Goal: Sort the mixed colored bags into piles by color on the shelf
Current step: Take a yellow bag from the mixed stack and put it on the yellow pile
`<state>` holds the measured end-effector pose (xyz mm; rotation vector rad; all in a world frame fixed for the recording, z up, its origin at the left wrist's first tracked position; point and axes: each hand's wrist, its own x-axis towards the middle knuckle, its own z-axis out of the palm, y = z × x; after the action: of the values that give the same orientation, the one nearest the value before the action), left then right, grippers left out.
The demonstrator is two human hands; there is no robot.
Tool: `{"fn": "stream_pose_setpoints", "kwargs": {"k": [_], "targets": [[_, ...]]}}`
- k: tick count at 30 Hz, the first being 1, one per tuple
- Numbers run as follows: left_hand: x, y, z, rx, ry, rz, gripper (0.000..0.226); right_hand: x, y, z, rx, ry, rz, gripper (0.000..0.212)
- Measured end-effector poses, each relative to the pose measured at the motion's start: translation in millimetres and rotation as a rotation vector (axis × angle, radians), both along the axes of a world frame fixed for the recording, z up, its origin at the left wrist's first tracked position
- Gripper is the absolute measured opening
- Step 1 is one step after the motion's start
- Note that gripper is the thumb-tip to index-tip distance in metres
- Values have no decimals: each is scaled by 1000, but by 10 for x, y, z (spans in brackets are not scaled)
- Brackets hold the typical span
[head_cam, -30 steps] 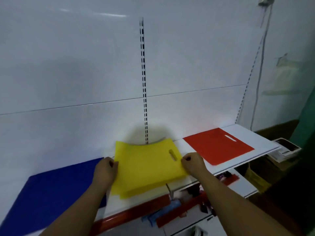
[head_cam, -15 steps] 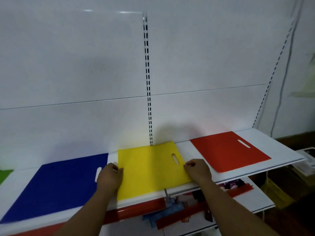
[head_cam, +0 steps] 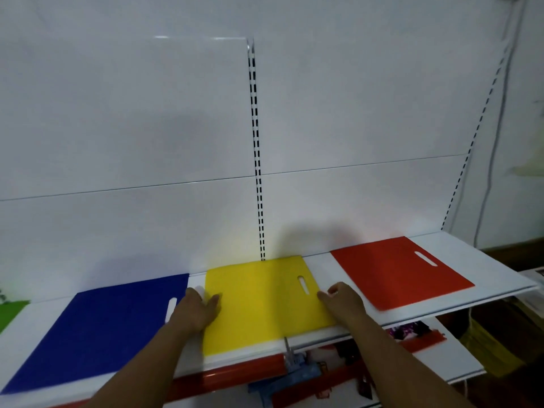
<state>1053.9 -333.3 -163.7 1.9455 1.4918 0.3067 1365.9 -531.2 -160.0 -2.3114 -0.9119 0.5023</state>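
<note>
From the head camera, a flat white metal shelf point(head_cam: 497, 260) carries four thin, matte, square fabric bags laid side by side, each apart from the next. A green bag point(head_cam: 11, 312) shows only as a corner at the far left. Beside it lies a dark blue bag point(head_cam: 103, 334) with a slot handle, then a yellow bag with a slot handle point(head_cam: 265, 301) in the middle, and a red bag point(head_cam: 394, 272) on the right, its slot handle toward the right.

The left hand point(head_cam: 198, 312) rests on the yellow bag's left edge, fingers stretched out flat onto the fabric. The right hand point(head_cam: 344, 301) sits at the bag's right edge with fingers curled; whether they pinch the fabric cannot be told.

A glossy white back panel point(head_cam: 147, 142) rises behind, split by a slotted upright point(head_cam: 255, 142).

Half a second ago the left hand's fingers were curled at the edge; now they are spread out. The yellow bag, bowed up at the back a second ago, lies flat.
</note>
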Motion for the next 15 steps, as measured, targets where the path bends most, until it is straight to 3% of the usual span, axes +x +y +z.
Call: {"fn": "stream_pose_setpoints", "kwargs": {"k": [3, 7, 11, 15], "targets": [[11, 67, 225, -7, 100, -84, 90, -12, -2, 235, -59, 32, 77, 65], [45, -27, 894, 316, 99, -208, 53, -85, 85, 847, 70, -191, 134, 49], [-117, -127, 1713, 541, 105, -289, 39, -375, 306, 1571, 303, -266, 214, 32], [-701, -173, 2166, 628, 173, -184, 33, -980, 646, 1928, 422, -278, 344, 28]]}}
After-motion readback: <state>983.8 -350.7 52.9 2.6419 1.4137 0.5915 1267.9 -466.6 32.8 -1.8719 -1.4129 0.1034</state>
